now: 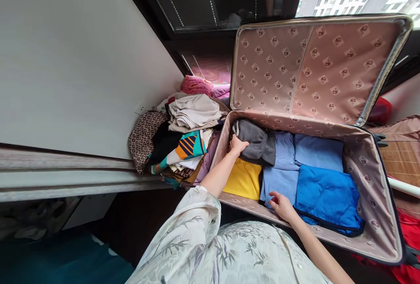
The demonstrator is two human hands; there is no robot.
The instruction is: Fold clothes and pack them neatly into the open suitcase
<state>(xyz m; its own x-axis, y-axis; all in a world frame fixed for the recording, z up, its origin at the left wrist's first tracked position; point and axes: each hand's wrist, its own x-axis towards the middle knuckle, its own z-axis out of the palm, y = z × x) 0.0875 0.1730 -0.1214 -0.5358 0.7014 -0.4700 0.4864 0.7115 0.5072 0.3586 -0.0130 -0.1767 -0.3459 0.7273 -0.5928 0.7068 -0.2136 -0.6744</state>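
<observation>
An open suitcase (382, 187) with a pink patterned lining holds folded clothes. My left hand (238, 145) is at the left end of a dark grey folded garment (254, 142) in the back left corner, thumb on top and the other fingers partly hidden at its edge. In front of that garment lies a yellow folded one (244, 179). My right hand (281, 205) is over the suitcase's front edge by a light blue folded garment (278, 183), fingers curved and apart, holding nothing. Bright blue folded clothing (328, 196) fills the front right part.
The raised lid (318, 69) leans back by the window. Left of the suitcase is a heap of loose clothes, with a beige garment (195, 111) on top and a patterned brown one (147, 137) at its side. A white wall (72, 65) bounds the left.
</observation>
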